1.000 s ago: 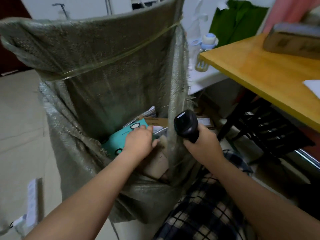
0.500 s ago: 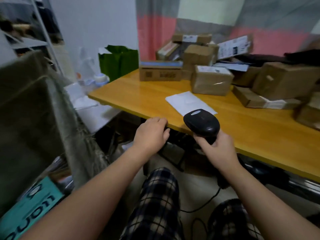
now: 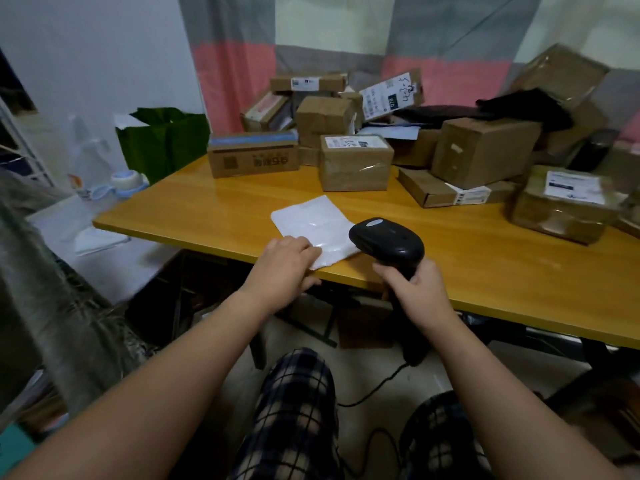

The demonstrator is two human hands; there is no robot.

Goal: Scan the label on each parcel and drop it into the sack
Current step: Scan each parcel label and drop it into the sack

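Spanning the view, the smooth yellow wooden table [image 3: 485, 271] carries a heap of taped brown cardboard parcels [image 3: 353, 161] at the back. The coarse woven sack [image 3: 45, 271] stands at its left, handy for dropping. A flat, glossy white mailer [image 3: 311, 220] lies at the near edge, where the left hand [image 3: 284, 265] pinches its corner, probably to lift it. The right hand [image 3: 419, 289] grips the rounded black scanner [image 3: 388, 240] by its handle, head over the mailer.

Dim, soft indoor light; glare on the white mailer [image 3: 313, 226]; edges bend and perhaps blur slightly.
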